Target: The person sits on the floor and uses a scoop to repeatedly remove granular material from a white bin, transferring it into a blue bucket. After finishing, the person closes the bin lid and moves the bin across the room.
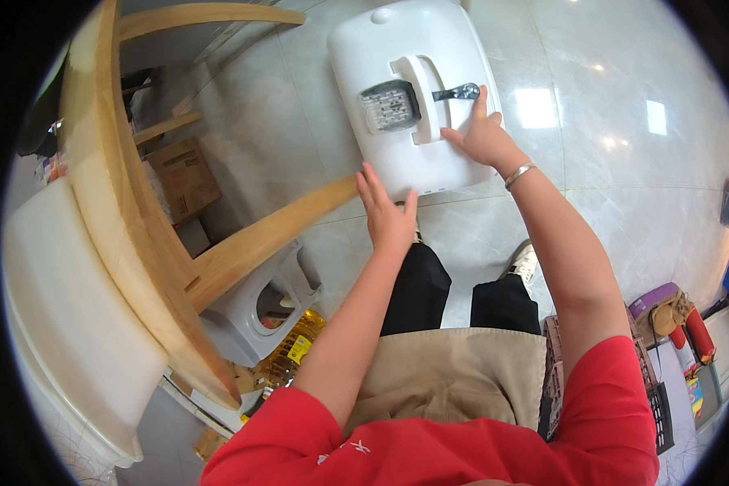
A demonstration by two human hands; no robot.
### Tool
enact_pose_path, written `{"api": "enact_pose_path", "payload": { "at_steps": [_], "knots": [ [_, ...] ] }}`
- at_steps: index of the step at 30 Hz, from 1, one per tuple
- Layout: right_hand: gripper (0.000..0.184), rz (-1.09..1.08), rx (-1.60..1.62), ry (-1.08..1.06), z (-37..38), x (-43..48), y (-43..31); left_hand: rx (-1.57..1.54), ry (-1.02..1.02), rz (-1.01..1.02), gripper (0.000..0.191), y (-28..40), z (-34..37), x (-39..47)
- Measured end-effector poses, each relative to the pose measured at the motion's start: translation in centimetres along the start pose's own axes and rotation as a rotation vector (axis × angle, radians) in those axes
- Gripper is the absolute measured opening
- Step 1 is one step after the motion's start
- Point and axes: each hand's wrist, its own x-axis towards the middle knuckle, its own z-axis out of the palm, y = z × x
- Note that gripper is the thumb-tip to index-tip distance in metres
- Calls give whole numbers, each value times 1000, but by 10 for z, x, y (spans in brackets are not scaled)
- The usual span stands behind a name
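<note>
A white plastic box with rounded corners lies on the floor before me. An arched white carrying handle rises from its top. A grey slotted scoop seems to rest on the top, with its dark grip passing under the carrying handle. My right hand is spread, its index fingertip at the end of the scoop's grip and its thumb near the carrying handle. My left hand is open at the box's near left corner, beside a wooden rail. I cannot tell if it presses on the box.
A wooden frame with a cream-coloured top stands at my left. Beneath it are a cardboard box, a grey plastic stool and a bottle of yellow oil. Crates and packaged goods stand at my right.
</note>
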Motion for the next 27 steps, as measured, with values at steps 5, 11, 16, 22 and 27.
{"api": "enact_pose_path", "payload": {
  "at_steps": [5, 11, 16, 22, 27],
  "knots": [
    [119, -12, -72, -12, -7, 31, -43, 177, -316, 204, 84, -43, -90, -133],
    [116, -55, -139, -68, -6, 55, -55, 260, -559, -91, 61, -55, -133, -235],
    [118, -163, -200, -91, -4, 84, -45, 186, -452, -75, 46, -57, -88, -239],
    [119, -262, -167, -163, 10, 93, -45, 160, -335, -19, 39, -25, -29, -260],
    [116, -509, 31, 2, 60, 140, -12, 343, -339, 42, 38, -15, 25, -270]
  ]
}}
